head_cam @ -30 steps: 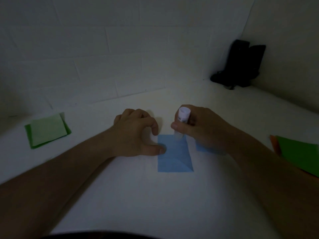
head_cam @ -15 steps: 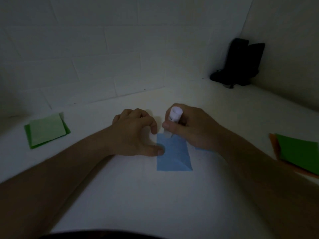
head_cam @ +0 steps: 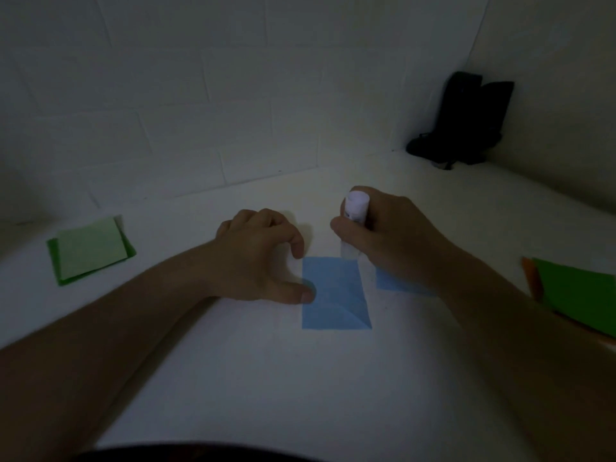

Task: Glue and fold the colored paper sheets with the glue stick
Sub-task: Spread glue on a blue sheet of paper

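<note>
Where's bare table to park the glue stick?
Free: the near table between the forearms, below the blue paper; also between the light green sheets and the left hand. Crowded: around the right hand and the green sheet.

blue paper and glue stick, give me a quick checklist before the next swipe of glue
1. Blue paper lies flat on the table: ok.
2. Left hand pins the paper, thumb on its left edge: ok.
3. Right hand grips the glue stick: ok.
4. Stick tip meets the paper's far edge: cannot tell, too dim.
5. Glue already spread on the paper: cannot tell.
6. Green sheets at the left lie apart from the work: ok.
</note>
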Demonstrator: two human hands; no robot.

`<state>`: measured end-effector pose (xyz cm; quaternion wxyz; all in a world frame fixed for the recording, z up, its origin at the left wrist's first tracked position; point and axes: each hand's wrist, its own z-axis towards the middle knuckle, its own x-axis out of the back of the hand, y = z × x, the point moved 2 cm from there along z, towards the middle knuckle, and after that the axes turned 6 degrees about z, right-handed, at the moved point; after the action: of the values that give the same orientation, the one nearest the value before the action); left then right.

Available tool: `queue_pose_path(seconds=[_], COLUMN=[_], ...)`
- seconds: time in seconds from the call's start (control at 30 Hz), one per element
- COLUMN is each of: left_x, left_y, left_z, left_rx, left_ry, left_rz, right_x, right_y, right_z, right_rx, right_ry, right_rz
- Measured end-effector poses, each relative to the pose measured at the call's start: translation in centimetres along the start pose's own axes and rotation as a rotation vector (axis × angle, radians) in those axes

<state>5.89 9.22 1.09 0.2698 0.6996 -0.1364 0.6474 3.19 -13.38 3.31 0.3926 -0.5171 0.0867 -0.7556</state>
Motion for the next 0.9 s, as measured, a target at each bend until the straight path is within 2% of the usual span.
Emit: queue_pose_path(seconds=[0.1,0.3,0.7,0.9], left_x=[0.0,0.0,0.2,-0.1], left_y=[0.0,0.1,0.4,0.1], left_z=[0.0,-0.1,0.2,0.1], left_rx=[0.004,0.007,0.018,0.024], left_ry=[-0.018,-0.023,-0.048,-0.036], left_rz=[-0.002,0.0,0.057,0.032], right_x=[-0.3,-1.8,-4.2,-2.8], right_y=[-0.5,-0.4,-2.5,-1.9], right_z=[0.4,-0.2,0.3,0.7], right_rx=[0.002,-0.087,-0.035,-0.025], right_ry=[0.035,-0.083,-0.135,-0.007], right_rz=[0.074,0.099,0.333,0.238])
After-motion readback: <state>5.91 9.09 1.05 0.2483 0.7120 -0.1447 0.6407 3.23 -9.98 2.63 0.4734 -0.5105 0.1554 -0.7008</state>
